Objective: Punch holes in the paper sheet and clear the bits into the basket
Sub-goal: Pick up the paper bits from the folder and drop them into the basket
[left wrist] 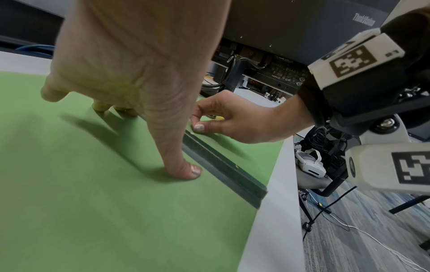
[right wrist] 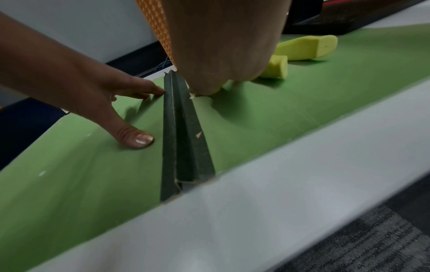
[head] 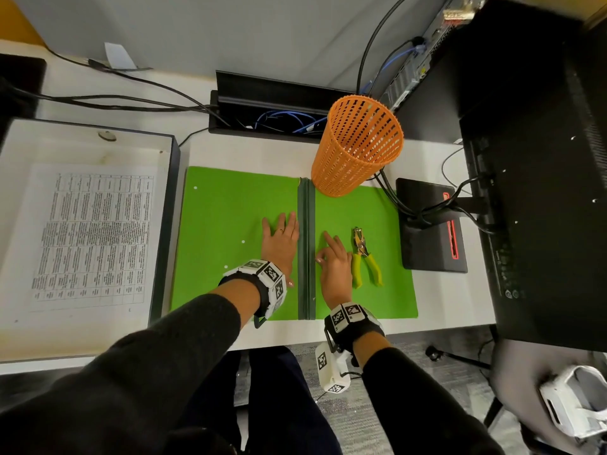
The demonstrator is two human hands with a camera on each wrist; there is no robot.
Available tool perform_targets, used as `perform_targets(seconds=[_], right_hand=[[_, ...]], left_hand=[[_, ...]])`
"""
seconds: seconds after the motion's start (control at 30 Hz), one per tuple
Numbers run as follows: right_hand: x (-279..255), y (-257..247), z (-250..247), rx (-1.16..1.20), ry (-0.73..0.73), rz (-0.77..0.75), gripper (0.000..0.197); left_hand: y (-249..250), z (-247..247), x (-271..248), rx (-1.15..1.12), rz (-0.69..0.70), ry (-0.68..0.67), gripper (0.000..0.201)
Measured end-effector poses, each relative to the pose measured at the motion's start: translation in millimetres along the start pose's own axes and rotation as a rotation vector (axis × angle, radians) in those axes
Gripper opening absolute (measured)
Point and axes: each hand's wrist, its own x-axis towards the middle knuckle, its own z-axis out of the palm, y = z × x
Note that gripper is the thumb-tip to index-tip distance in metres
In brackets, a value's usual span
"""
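An open green folder [head: 226,218] lies on the desk, with a dark spine [head: 306,251] down its middle. My left hand [head: 281,241] rests flat on the left half beside the spine, fingers straight. My right hand [head: 330,267] is on the right half, thumb and a fingertip pinching a tiny white paper bit [left wrist: 191,132] at the spine's edge. A hole punch [head: 363,254] with yellow-green handles lies just right of that hand. The orange mesh basket [head: 358,149] stands upright on the folder's far right corner. Loose white bits [head: 243,241] dot the left half. The printed paper sheet [head: 92,238] lies in a tray at the left.
The white tray [head: 164,149] holding the sheet sits left of the folder. A black monitor base [head: 430,231] with cables stands right of it, with a monitor [head: 542,192] above. A cable trough [head: 269,116] runs behind. The desk's front edge [head: 295,336] is close to my wrists.
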Motion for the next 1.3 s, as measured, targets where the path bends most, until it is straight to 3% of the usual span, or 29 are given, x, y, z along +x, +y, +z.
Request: perform_targets(seconds=[0.27,0.43,0.57,0.67,1.07,1.3], right_hand=[[0,12,-3,0.083,0.035,-0.018,0.016],[-3,9,-4,0.111,0.031,-0.044,0.003],[-4,9,-3,0.112,0.029,-0.037,0.005],[-3,7,-3,0.114,0.026,-0.027,0.006],[-2,-2,3,-0.168,-0.043,-0.057,0.014],[-4,-2,-1,-0.136,-0.011,-0.034,0.027]], left_hand=[[1,0,0,-0.004,-0.001,-0.001,0.136],[1,0,0,0.006,0.0,-0.012,0.135],[2,0,1,-0.02,-0.003,0.002,0.119],[2,0,0,-0.015,-0.006,0.0,0.122],[3,-1,0,-0.002,-0.005,-0.016,0.134],[1,0,1,-0.008,0.002,-0.006,0.132]])
